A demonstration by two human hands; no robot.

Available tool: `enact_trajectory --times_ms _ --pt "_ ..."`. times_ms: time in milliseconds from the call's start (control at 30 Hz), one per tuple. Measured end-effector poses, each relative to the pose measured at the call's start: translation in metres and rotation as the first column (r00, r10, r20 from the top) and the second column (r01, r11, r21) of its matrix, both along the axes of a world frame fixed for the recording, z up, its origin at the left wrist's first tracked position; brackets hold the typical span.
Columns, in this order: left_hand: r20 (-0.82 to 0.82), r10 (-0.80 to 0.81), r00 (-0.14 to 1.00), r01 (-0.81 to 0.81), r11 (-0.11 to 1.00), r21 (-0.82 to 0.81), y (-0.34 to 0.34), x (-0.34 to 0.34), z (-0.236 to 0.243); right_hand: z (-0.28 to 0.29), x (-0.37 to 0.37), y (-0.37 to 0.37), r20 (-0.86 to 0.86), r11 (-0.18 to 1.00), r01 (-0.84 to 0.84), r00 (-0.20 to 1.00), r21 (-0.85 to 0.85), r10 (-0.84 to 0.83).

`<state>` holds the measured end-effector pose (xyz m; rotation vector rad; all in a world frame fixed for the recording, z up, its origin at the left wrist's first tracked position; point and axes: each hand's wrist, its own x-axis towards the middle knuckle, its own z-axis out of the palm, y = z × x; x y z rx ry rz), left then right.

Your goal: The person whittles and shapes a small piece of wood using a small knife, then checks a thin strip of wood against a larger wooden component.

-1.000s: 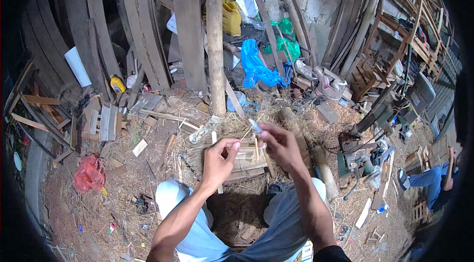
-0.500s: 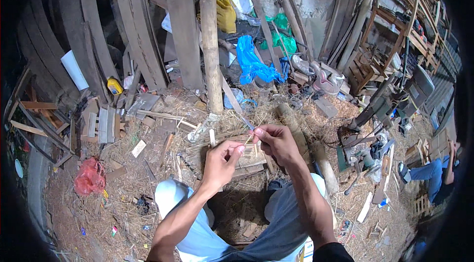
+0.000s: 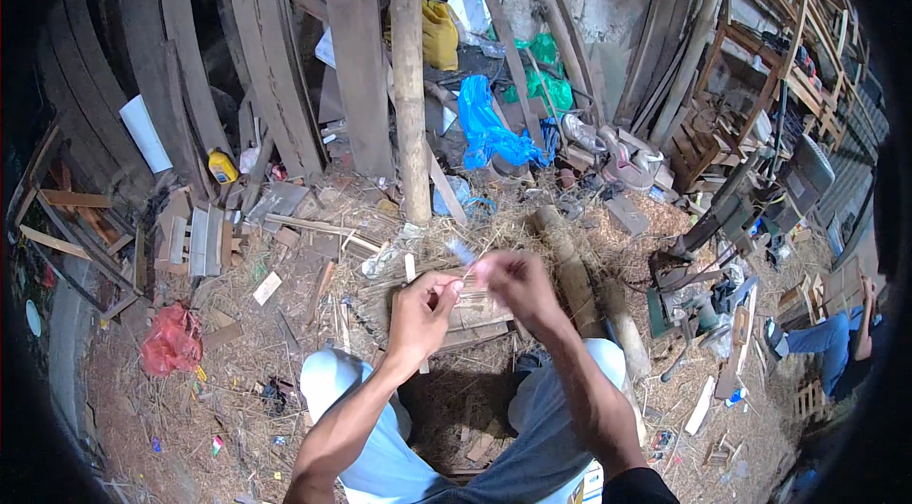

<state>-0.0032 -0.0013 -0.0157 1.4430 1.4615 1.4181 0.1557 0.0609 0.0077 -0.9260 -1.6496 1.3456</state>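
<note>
- Boards lean upright along the far left, probably stood on end to save floor space; a yellow bottle sits at their foot.
- Red plastic bag lies crumpled on the near left floor, apparently dropped there rather than set down with care.
- Left hand is out in front between the knees, thumb and forefinger pressed together on a thin sliver; its ends are too small to follow. The tip grip presumably leaves most of such a slight piece exposed.
- Wooden pole stands upright beyond that hand.
- Low wooden block lies below both hands, likely a handy work surface at sitting height.
- Slim pale tool points far and left from the right hand, just beyond the sliver; motion blur hides its edge.
- Right hand is closed around the tool's near end, close beside the left hand; whether they touch I cannot tell. Gripping low probably keeps the fingers behind its working part.
- Logs lie to the right of the hands, and another person's blue-trousered leg shows at far right.
</note>
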Motion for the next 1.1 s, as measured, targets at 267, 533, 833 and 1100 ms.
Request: enact_trajectory --times_ms 267,533,833,1100 --pt "0.012 -0.027 1.0 0.028 0.999 -0.046 -0.003 0.003 0.008 -0.005 0.01 0.014 -0.156 0.962 -0.017 0.987 -0.272 -0.027" --pt "-0.164 -0.002 0.986 0.003 1.0 0.003 -0.006 0.017 0.028 0.003 0.024 0.026 -0.234 0.926 0.101 0.952 -0.365 -0.195" --pt "-0.15 0.001 0.989 -0.004 1.0 -0.016 -0.003 0.009 0.019 0.002 0.015 0.022 -0.204 0.938 0.166 0.95 -0.304 -0.235" --pt "-0.227 0.018 0.974 -0.005 0.998 0.057 -0.002 0.013 0.018 -0.001 0.011 0.031 -0.211 0.898 0.256 0.915 -0.357 -0.345"
